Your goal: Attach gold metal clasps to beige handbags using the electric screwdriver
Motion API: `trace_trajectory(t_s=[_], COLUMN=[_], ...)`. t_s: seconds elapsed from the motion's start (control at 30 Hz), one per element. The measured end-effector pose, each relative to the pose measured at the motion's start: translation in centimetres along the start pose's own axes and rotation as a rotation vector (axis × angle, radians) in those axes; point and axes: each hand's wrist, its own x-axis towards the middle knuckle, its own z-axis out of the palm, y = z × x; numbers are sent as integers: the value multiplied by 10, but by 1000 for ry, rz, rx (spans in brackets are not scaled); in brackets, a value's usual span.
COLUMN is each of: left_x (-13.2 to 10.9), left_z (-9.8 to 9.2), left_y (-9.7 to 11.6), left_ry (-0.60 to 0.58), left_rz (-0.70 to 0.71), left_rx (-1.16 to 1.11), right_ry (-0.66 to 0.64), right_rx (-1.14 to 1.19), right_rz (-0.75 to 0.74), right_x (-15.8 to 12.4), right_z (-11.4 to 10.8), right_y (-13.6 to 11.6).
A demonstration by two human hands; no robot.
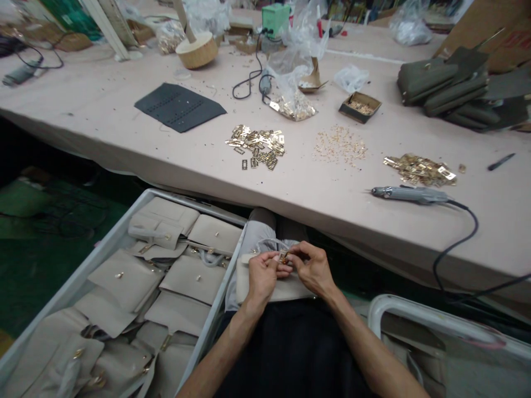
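Pale table [199, 152] bearing metal plates [265, 142].

We reach both bare forearms [357, 340] forward from the lower edge of the view, slanting inward until our hands meet in front of the torso [290, 348]. Our left hand [264, 272] brings its thumb against the index finger in a pinch, the other fingers curled beneath. Our right hand [313, 267] arches at the knuckles, its thumb and index finger bent toward the left fingertips; how firmly those close is too small to tell.
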Motion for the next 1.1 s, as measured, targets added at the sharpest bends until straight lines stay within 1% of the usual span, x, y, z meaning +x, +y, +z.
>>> trace_trajectory(t_s=[0.07,0.17,0.23,0.33,0.47,0.53,0.6,0.67,0.77,0.83,0.87,0.9,0.93,0.97,1.0,1.07,1.1], left_x=[1,2,2,1,1,1,1,1,2,3,3,3,2,1,0,0,0], left_z=[-1,-1,-1,-1,2,3,4,4,3,2,2,3,3,3,3,2,2], left_y=[-1,-1,-2,-2,0,1,2,3,3,2,3,3,4,4,5,4,4], left_ry=[8,7,13,19,37,42,41,38,36,38,38,37,35,31,28,28,30], left_rz=[11,10,8,12,9,7,7,9,20,26,29,33,38,44,51,58,55], left_rx=[1,-2,-7,-10,-1,2,6,9,10,6,5,4,5,7,9,14,19], right_ry=[25,80,172,380,618,689,728,742,771,828,857,854,799,687,528,195,73], right_rx=[-36,22,69,84,-9,-90,-168,-261,-452,-538,-545,-526,-487,-435,-374,-250,-199], right_rz=[-56,-17,3,-33,-85,-86,-61,-35,-60,-124,-163,-202,-232,-251,-257,-220,-181], right_x=[0,4,12,32,71,90,106,117,121,115,108,99,88,76,64,39,28], right_z=[-6,-21,-35,-61,-99,-114,-126,-135,-139,-131,-124,-113,-100,-86,-71,-41,-28], right_y=[-7,-17,-23,-28,-21,-11,-3,1,-6,-18,-24,-29,-34,-37,-37,-33,-29])
